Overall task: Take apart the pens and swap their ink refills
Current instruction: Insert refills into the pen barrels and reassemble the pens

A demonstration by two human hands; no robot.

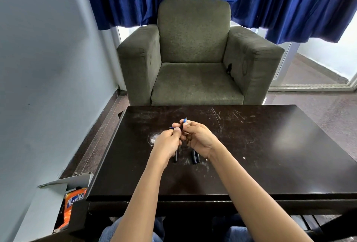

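Head view has both hands meeting above the dark table [251, 145]. The right hand [199, 137] pinches a small blue pen piece [184, 120], and the left hand [168, 141] pinches a thin blue refill [171, 127]. Black pen parts [195, 156] lie on the table just beneath them.

Head view, downward over the table [251, 164]
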